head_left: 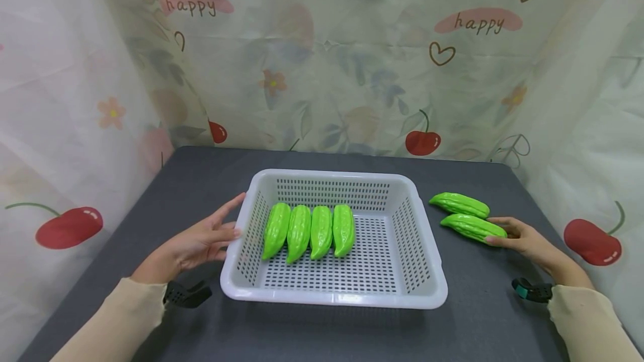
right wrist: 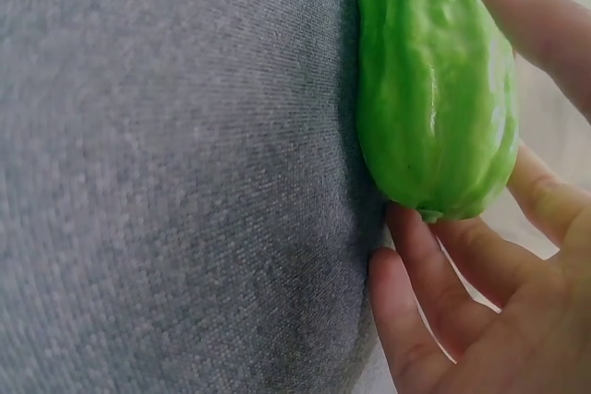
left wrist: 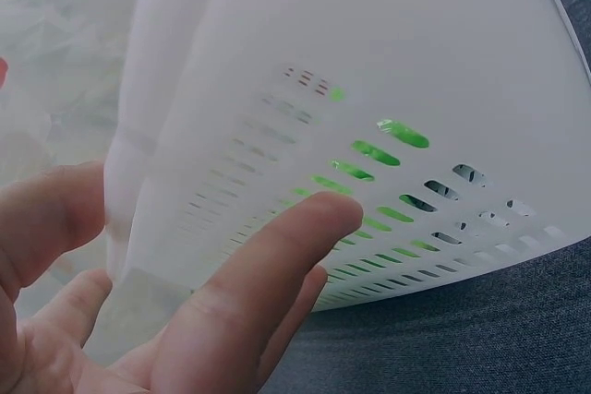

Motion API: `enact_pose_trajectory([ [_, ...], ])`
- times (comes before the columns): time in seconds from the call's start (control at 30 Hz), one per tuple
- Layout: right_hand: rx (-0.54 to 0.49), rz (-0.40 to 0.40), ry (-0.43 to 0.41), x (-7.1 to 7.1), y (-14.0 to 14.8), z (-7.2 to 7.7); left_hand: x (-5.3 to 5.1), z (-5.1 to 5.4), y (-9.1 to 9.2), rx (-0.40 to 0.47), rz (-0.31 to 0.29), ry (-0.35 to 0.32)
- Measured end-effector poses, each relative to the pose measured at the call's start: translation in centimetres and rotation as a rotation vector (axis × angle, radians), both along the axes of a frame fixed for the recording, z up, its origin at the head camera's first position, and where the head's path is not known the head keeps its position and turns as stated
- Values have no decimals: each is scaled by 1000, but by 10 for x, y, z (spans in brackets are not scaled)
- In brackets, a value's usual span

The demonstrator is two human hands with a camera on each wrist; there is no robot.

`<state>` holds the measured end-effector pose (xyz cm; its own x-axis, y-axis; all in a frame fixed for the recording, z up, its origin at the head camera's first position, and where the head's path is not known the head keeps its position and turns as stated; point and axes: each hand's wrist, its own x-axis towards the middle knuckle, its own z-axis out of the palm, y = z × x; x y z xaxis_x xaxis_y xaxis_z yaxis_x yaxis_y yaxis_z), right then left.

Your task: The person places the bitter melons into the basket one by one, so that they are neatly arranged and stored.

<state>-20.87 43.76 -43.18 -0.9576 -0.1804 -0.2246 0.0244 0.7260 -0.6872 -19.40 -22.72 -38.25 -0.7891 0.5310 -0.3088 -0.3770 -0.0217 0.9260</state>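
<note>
A white perforated plastic basket (head_left: 332, 299) stands on the table, with several green bitter melons (head_left: 322, 230) in a row on its left side. My left hand (head_left: 203, 242) is at the basket's left wall, fingers mostly straight and fingertips at the rim; in the left wrist view one finger (left wrist: 286, 246) lies before the slotted wall. To the right of the basket lie two more bitter melons side by side. Around the blunt end of the nearer bitter melon (head_left: 470, 226), my right hand (head_left: 523, 242) has its thumb and fingers on opposite sides. The farther bitter melon (head_left: 459, 204) touches it.
A dark grey cloth covers the table (head_left: 322, 334). Pale printed curtains (head_left: 327, 71) hang behind it and at both sides. Each wrist wears a black band, the left band (head_left: 186, 294) near the basket's front left corner.
</note>
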Motion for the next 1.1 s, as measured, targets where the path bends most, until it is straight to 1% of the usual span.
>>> enact_pose_trajectory([
  [0.17, 32, 12, 15, -1, -1, 1, 0, 1, 0, 2, -1, 3],
  [0.37, 55, 28, 26, -4, 0, -3, 0, 1, 1, -7, 2, 6],
  [0.77, 64, 2, 41, -4, -2, -4, 0, 1, 1, -6, 5, -3],
  [1.1, 74, 4, 73, -4, -1, -6, 1, 1, 0, -3, -1, 5],
])
